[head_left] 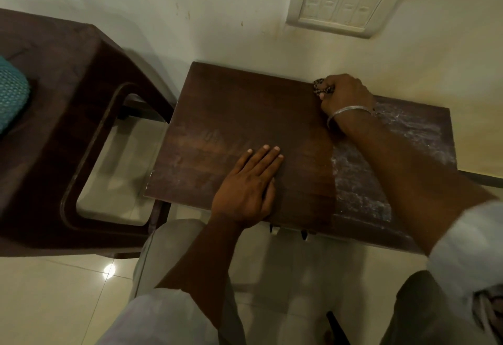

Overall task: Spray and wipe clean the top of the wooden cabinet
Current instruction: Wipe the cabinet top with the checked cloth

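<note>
Head view: right hand (347, 94) grips a dark cloth (321, 87) at the cabinet top's (245, 116) 1 o'clock edge; left hand (247, 184) lies flat, open, empty.

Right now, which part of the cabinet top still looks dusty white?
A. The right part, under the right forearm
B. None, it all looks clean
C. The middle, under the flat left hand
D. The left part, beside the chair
A. The white film shows only on the right part of the cabinet top, beyond the right hand with its cloth; the wood around the left hand is dark and clear.
</note>
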